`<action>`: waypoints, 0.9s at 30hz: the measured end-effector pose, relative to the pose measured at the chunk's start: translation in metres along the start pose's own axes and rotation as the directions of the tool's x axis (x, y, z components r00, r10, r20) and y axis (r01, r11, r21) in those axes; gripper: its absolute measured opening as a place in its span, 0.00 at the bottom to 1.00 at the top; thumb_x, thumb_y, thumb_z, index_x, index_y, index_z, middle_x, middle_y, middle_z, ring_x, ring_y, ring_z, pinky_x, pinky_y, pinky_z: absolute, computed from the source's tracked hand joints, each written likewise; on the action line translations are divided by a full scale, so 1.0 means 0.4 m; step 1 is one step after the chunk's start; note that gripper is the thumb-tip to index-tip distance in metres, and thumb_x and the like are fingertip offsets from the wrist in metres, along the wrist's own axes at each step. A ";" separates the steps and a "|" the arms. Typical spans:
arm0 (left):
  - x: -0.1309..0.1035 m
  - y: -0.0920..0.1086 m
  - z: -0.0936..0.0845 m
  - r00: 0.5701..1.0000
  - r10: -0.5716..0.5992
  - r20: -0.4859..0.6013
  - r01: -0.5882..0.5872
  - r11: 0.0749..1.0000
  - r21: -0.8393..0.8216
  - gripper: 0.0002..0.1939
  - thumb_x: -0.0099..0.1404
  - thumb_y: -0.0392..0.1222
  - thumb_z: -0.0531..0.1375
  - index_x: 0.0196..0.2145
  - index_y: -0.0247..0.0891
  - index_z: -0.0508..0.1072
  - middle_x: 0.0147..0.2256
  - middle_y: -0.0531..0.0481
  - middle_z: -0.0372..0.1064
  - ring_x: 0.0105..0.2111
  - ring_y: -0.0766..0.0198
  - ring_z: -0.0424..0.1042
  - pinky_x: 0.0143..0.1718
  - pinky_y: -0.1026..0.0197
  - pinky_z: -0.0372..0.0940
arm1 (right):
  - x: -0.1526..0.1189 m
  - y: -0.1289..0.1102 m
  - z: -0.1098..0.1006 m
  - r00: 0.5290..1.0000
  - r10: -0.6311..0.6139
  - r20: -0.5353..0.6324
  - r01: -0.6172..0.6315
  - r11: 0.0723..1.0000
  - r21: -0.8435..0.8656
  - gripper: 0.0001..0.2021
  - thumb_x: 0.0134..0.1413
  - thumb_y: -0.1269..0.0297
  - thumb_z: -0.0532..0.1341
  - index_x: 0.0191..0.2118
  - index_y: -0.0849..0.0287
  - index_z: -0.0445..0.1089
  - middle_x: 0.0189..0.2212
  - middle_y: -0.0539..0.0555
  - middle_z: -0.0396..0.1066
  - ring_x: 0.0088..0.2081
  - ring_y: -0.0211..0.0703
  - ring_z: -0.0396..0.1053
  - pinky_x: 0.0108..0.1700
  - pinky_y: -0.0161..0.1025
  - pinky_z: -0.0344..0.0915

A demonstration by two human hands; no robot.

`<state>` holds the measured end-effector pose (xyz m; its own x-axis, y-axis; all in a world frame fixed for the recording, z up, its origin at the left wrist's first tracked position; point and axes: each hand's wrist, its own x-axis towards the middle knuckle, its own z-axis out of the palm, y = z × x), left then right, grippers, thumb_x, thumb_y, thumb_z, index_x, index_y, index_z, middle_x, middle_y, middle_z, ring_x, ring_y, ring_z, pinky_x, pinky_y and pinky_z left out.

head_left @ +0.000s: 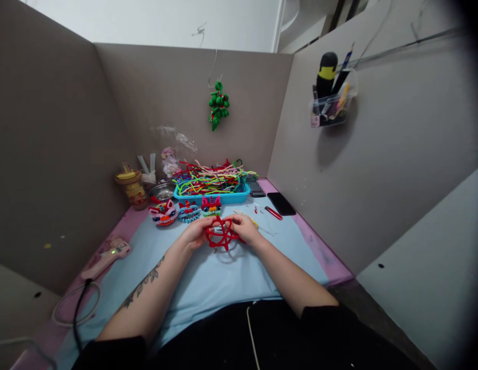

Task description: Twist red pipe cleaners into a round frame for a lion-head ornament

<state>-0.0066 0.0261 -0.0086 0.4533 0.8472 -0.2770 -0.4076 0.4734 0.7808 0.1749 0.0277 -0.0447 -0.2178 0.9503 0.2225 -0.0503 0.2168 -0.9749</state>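
Observation:
A frame of bent red pipe cleaners (222, 237), open and roughly ball-shaped, is held between my two hands just above the light blue cloth (208, 277). My left hand (196, 232) grips its left side with closed fingers. On the upper right, my right hand (243, 228) pinches the same frame; some of its fingertips are hidden behind the red strands. Behind my hands stand finished fuzzy animal heads: a pink and red one (163, 213), a light blue one (188, 211) and a magenta one (211, 205).
A blue tray (212, 198) heaped with coloured pipe cleaners stands at the back. Left of it are a metal bowl (162, 191) and a drink cup (131, 190). A pink corded tool (107, 258) lies left. Right are a red cutter (273, 213) and a phone (281, 204). Partition walls enclose the table.

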 end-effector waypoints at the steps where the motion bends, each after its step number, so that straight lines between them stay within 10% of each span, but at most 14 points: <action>1: -0.001 -0.001 0.001 1.000 -0.003 0.008 0.003 1.000 0.001 0.07 0.59 0.29 0.56 0.36 0.29 0.71 0.24 0.48 0.68 0.16 0.75 0.62 0.17 0.73 0.58 | -0.001 0.000 0.001 1.000 0.019 -0.002 -0.019 0.999 0.040 0.15 0.40 0.55 0.66 0.33 0.60 0.73 0.27 0.51 0.74 0.27 0.38 0.69 0.32 0.36 0.64; 12: -0.004 -0.004 0.008 1.000 -0.011 0.006 0.011 1.000 -0.001 0.06 0.58 0.29 0.58 0.35 0.30 0.69 0.22 0.51 0.67 0.16 0.74 0.63 0.18 0.72 0.59 | -0.008 -0.014 0.015 0.994 0.107 -0.019 -0.094 0.932 0.349 0.16 0.32 0.60 0.71 0.29 0.59 0.67 0.22 0.47 0.71 0.25 0.37 0.70 0.31 0.35 0.65; 27: -0.003 -0.011 0.000 0.997 0.034 -0.068 -0.021 0.983 0.182 0.06 0.53 0.29 0.63 0.32 0.29 0.75 0.28 0.44 0.74 0.20 0.72 0.67 0.23 0.69 0.63 | -0.004 -0.010 0.011 0.976 0.198 -0.088 -0.167 0.946 0.279 0.13 0.31 0.65 0.68 0.28 0.59 0.67 0.17 0.45 0.69 0.17 0.33 0.62 0.19 0.30 0.54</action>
<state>-0.0054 0.0230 -0.0119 0.3838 0.8775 -0.2877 -0.2657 0.4033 0.8756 0.1712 0.0246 -0.0412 -0.1366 0.9903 0.0241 -0.2828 -0.0157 -0.9590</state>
